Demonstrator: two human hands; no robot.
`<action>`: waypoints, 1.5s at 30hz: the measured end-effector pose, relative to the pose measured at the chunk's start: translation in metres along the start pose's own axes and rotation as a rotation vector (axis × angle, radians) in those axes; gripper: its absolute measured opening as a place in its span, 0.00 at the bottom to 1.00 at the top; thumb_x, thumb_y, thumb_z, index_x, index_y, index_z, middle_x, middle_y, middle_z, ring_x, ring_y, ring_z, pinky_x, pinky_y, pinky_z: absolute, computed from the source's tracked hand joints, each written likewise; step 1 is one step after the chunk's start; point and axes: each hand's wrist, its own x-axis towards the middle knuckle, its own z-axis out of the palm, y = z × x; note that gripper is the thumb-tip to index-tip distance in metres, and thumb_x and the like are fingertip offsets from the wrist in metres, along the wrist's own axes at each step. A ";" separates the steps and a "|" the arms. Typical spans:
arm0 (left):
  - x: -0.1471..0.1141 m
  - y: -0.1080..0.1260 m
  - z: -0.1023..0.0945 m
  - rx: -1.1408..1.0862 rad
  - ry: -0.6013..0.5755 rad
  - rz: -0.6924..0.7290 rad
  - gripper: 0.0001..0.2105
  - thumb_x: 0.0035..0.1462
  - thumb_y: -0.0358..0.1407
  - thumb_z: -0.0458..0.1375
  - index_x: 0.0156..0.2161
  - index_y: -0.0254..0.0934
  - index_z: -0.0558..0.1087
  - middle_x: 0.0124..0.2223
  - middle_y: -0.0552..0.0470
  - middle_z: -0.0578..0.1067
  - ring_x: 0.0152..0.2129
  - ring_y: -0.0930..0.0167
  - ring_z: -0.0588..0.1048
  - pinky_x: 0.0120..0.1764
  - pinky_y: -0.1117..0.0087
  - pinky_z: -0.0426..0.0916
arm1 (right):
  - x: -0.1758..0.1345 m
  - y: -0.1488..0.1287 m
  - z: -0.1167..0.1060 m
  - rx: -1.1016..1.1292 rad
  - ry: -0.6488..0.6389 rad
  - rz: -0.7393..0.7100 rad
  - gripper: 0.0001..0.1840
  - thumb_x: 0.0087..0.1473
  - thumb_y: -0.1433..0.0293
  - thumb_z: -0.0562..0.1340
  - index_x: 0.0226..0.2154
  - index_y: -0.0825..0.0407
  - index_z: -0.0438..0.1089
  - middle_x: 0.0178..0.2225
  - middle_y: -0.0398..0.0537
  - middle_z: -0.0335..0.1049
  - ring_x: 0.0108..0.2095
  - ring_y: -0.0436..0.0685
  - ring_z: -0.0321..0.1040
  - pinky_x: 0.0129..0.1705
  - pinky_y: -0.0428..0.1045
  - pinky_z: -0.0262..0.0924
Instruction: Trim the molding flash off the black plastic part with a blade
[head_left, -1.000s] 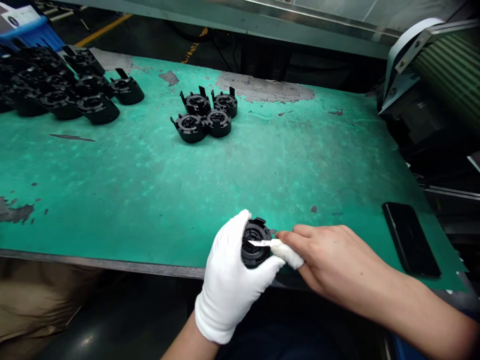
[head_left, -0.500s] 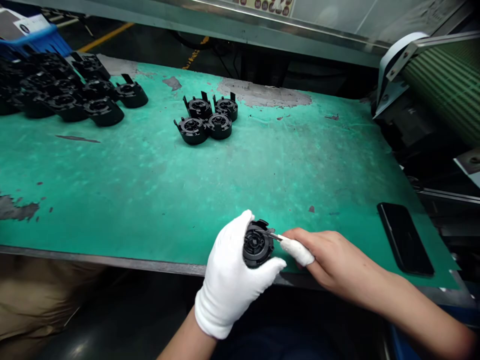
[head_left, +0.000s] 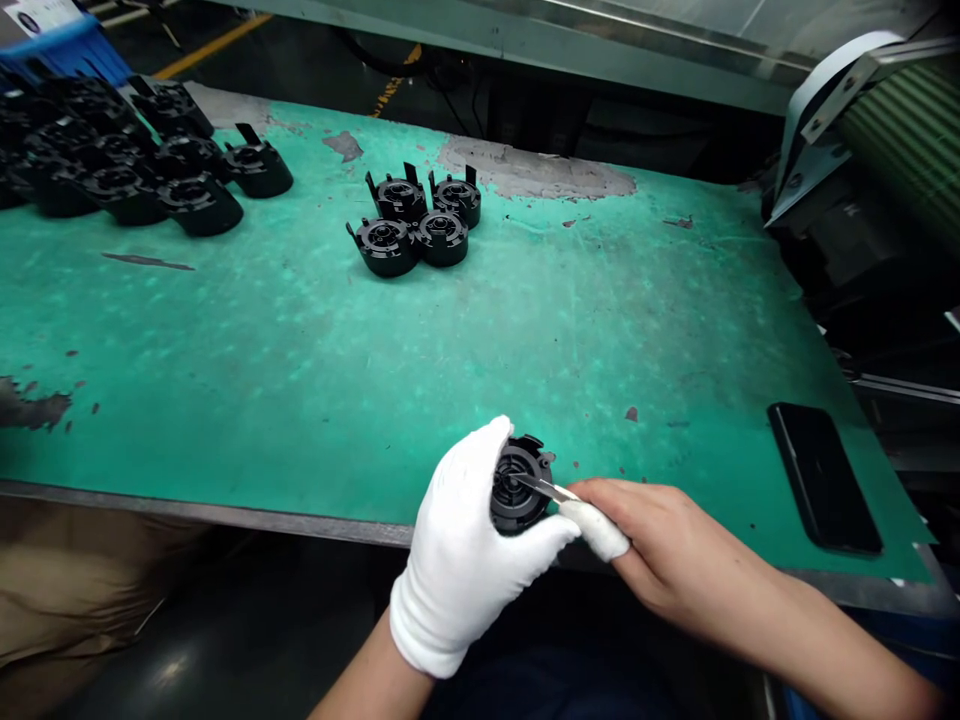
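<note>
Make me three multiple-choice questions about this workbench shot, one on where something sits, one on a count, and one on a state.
1. Where does the black phone lie?
A. On the green mat near its right edge
B. Among the pile of parts at far left
C. In the gloved hand

2. How many black parts form the small cluster in the middle of the mat?
A. Two
B. Four
C. Seven

3. What is the thin blade doing?
A. Lying flat on the mat
B. Resting on the phone
C. Its tip is at the face of the round black part

Answers: 1 A, the phone lies flat at the right. 2 B, four sit together. 3 C, the right hand holds the blade against the part gripped in the gloved left hand.
</note>
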 end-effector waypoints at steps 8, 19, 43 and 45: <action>0.001 0.002 -0.002 -0.013 -0.025 -0.072 0.40 0.51 0.51 0.68 0.63 0.35 0.62 0.59 0.40 0.72 0.57 0.58 0.73 0.60 0.54 0.70 | 0.000 -0.002 0.021 -0.066 0.031 -0.016 0.18 0.55 0.82 0.52 0.44 0.50 0.67 0.40 0.51 0.75 0.41 0.60 0.74 0.43 0.52 0.68; 0.000 0.002 -0.002 -0.024 -0.021 -0.027 0.40 0.51 0.52 0.69 0.64 0.35 0.61 0.60 0.41 0.72 0.57 0.59 0.73 0.61 0.56 0.69 | -0.001 0.000 -0.001 -0.138 0.067 -0.062 0.17 0.56 0.78 0.53 0.45 0.49 0.69 0.47 0.52 0.76 0.45 0.62 0.75 0.44 0.54 0.68; 0.000 -0.001 -0.003 0.003 -0.027 0.007 0.39 0.52 0.51 0.68 0.64 0.37 0.61 0.59 0.40 0.72 0.58 0.57 0.72 0.60 0.52 0.70 | 0.009 0.002 -0.042 -0.373 -0.042 0.019 0.20 0.66 0.73 0.53 0.56 0.41 0.68 0.46 0.45 0.77 0.44 0.61 0.76 0.42 0.54 0.65; 0.000 0.000 -0.003 0.012 -0.036 -0.003 0.39 0.52 0.51 0.68 0.64 0.38 0.60 0.59 0.39 0.72 0.58 0.56 0.72 0.60 0.51 0.70 | 0.013 0.001 -0.040 -0.392 -0.050 0.024 0.18 0.68 0.69 0.52 0.55 0.42 0.69 0.44 0.45 0.78 0.43 0.61 0.76 0.41 0.54 0.65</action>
